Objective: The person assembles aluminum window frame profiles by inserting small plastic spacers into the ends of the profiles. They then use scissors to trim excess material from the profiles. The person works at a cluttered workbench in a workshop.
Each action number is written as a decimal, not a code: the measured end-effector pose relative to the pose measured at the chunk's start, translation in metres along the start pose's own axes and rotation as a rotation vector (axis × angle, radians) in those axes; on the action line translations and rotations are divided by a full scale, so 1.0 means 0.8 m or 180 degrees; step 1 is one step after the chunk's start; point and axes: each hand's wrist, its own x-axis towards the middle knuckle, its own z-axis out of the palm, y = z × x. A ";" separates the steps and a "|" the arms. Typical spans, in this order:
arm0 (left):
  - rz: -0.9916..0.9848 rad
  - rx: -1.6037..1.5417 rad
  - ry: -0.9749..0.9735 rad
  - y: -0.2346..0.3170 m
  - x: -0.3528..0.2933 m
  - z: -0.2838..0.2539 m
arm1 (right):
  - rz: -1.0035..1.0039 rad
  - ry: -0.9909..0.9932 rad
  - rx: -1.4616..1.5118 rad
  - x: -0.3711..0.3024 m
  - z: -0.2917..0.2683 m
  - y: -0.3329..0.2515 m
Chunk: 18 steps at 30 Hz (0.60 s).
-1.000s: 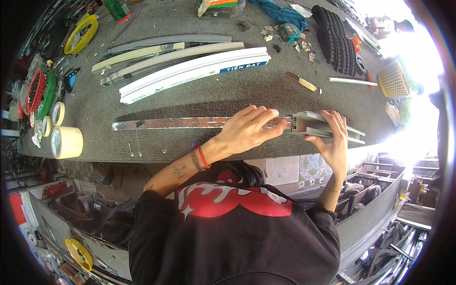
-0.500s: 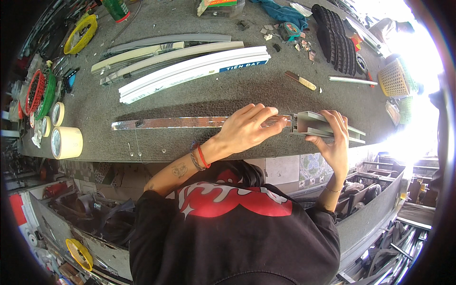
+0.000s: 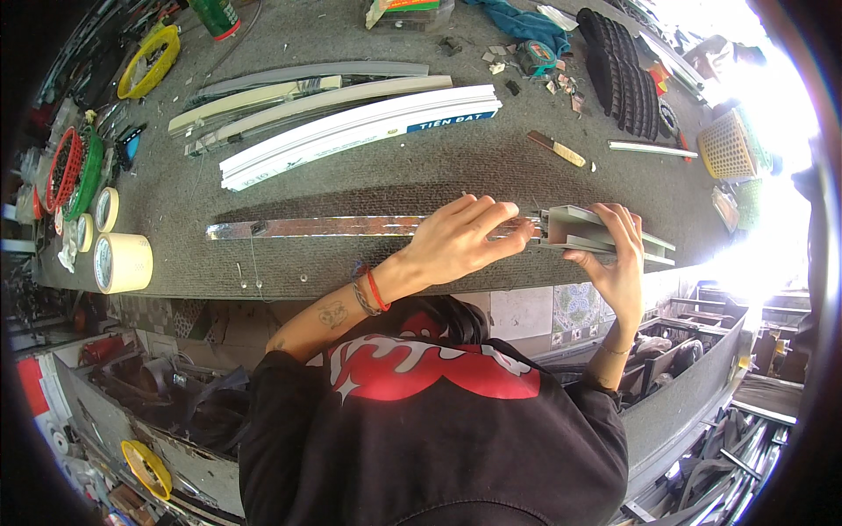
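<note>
A long, shiny metal strip [image 3: 338,228] with a brownish face lies across the grey carpeted bench. Its right end meets a short grey U-shaped metal channel [image 3: 570,216]. My left hand [image 3: 469,235] lies over the strip close to this joint, its fingers bent and pressed together around the strip's end. What the fingertips pinch there is partly hidden. Around the channel, my right hand [image 3: 621,250] is closed, thumb on the near side and fingers on the far side.
Beyond the strip lie a white profile bundle [image 3: 360,136] and several beige lengths. A knife with a pale handle [image 3: 557,149] rests right of them. Tape rolls [image 3: 123,263] and small baskets [image 3: 86,180] stand left; a tape measure [image 3: 535,58] and black ribbed strips [image 3: 618,74] lie far right.
The fingers of my left hand have shifted slightly at the joint, the fingertips moving a little right. My right hand and the channel have stayed in place.
</note>
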 end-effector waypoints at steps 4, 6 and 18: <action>0.0017 0.0008 -0.0033 0.000 0.000 0.001 | -0.0108 -0.0017 0.0057 0.002 0.000 0.000; 0.0011 0.0009 -0.0080 -0.001 -0.001 0.001 | -0.0100 -0.0067 0.0104 0.004 -0.001 0.001; 0.0298 0.0528 -0.0428 -0.002 0.002 -0.007 | -0.0110 -0.0409 0.0175 0.013 0.003 0.007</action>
